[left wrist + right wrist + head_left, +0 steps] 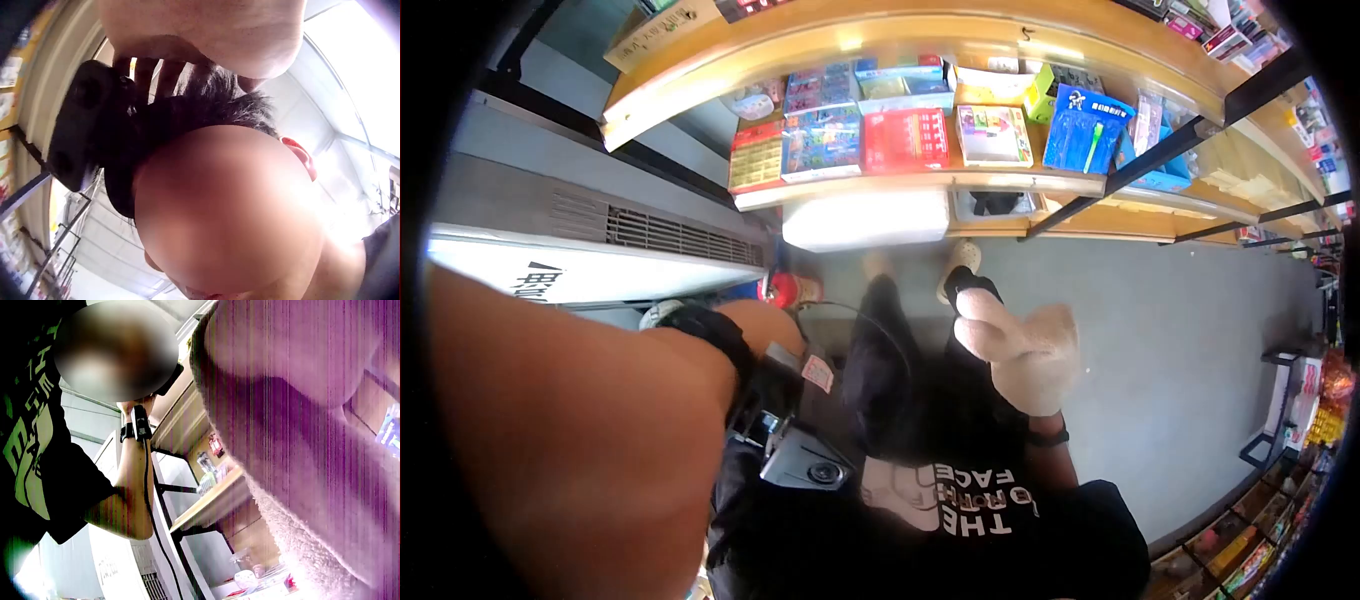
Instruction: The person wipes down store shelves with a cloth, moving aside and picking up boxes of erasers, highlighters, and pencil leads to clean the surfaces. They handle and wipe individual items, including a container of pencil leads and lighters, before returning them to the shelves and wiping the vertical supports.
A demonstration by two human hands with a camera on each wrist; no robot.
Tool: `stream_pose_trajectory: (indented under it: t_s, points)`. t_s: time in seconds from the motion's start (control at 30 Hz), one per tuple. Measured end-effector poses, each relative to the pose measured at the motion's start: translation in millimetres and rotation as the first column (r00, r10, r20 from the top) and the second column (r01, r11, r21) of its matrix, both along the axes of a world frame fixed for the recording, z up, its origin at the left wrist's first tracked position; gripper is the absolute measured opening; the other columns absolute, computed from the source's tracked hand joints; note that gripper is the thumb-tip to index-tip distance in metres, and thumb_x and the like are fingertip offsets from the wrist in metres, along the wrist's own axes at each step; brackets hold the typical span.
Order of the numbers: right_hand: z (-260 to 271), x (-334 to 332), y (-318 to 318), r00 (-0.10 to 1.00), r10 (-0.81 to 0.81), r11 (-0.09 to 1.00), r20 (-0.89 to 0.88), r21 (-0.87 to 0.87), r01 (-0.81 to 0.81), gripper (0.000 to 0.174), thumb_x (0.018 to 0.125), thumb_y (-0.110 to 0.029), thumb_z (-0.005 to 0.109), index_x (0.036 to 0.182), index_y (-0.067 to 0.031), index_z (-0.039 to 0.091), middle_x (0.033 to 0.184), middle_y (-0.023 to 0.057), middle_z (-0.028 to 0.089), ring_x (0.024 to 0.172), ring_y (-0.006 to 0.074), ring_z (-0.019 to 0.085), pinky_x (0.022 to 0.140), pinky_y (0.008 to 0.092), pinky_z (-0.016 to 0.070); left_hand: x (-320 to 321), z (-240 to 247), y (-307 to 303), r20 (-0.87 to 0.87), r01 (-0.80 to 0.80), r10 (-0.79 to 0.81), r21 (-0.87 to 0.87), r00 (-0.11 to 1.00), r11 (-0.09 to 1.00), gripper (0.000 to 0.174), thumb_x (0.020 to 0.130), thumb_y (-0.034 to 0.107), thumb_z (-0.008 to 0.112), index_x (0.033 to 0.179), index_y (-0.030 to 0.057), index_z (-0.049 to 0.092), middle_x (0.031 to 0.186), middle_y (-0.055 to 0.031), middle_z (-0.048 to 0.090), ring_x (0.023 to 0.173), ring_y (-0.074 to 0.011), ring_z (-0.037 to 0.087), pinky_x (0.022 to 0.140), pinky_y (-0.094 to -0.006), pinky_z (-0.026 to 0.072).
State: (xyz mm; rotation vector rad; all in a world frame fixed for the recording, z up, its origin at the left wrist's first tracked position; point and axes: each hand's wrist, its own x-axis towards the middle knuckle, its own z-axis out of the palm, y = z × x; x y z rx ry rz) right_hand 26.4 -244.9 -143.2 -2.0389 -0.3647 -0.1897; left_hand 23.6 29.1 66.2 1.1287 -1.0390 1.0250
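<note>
My right hand (1022, 352) wears a fuzzy beige glove and hangs in front of my body over the grey floor. Its fingers are relaxed and hold nothing. It fills the right wrist view as a blurred glove (300, 456). My left arm (550, 420) is raised to my head. In the left wrist view its fingers (156, 75) lie in the hair beside the black head-worn camera mount (81, 125). The right wrist view shows that left hand (134, 412) up at the head, with a black wrist strap and a cable below it. How its fingers lie is unclear.
A wooden shop shelf (920, 182) stands ahead with a red box (905, 138), a blue pack (1085, 130) and several other packs. A white unit (600, 255) is at the left with a red item (785, 290) on the floor. A goods rack (1290, 400) stands at the right.
</note>
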Motion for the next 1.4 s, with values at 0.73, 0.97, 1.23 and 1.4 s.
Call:
stream_pose_trajectory:
  t_s: [0.73, 0.97, 1.23, 1.4]
  points:
    - [-22, 23, -11, 0.91, 0.379, 0.917, -0.169, -0.062, -0.393, 0.039, 0.081, 0.0, 0.063, 0.118, -0.0093, 0.064, 0.104, 0.0066, 0.064, 0.087, 0.0182, 0.058, 0.074, 0.0323, 0.0462, -9, -86, 3, 0.0, -0.042, 0.043, -0.186, 0.999, 0.982, 0.032, 0.09, 0.032, 0.059, 0.106, 0.0052, 0.062, 0.1, -0.0126, 0.062, 0.091, -0.0239, 0.059, 0.08, -0.0387, 0.0463]
    - [-25, 26, 4, 0.893, 0.408, 0.898, -0.191, -0.093, -0.43, 0.039, 0.082, -0.001, 0.063, 0.121, -0.0084, 0.062, 0.107, 0.0069, 0.063, 0.09, 0.0183, 0.058, 0.077, 0.0324, 0.046, 49, -273, 34, -0.875, -0.471, 0.252, 0.031, 0.413, 0.881, 0.021, 0.09, 0.006, 0.049, 0.096, -0.0058, 0.065, 0.09, -0.0103, 0.066, 0.08, -0.0171, 0.06, 0.078, -0.0306, 0.0477]
    - [-28, 47, 30, 0.866, 0.44, 0.866, -0.237, -0.144, -0.479, 0.04, 0.084, -0.002, 0.063, 0.123, -0.0073, 0.06, 0.111, 0.0071, 0.062, 0.095, 0.0184, 0.057, 0.081, 0.0326, 0.0458, 87, -414, 94, -0.717, -0.515, 0.697, 0.59, 0.019, 0.622, 0.023, 0.086, 0.003, 0.06, 0.108, 0.0042, 0.065, 0.108, -0.0157, 0.065, 0.101, -0.0322, 0.061, 0.085, -0.0403, 0.0502]
    - [-26, 60, 41, 0.855, 0.433, 0.855, -0.284, -0.172, -0.49, 0.04, 0.085, -0.002, 0.063, 0.125, -0.0066, 0.059, 0.113, 0.0073, 0.061, 0.097, 0.0185, 0.057, 0.083, 0.0328, 0.0457, 132, -412, 165, -0.36, -0.484, 0.932, 0.825, -0.052, 0.291, 0.028, 0.082, 0.0, 0.053, 0.107, 0.0018, 0.066, 0.111, -0.0207, 0.064, 0.108, -0.0391, 0.057, 0.097, -0.046, 0.0445]
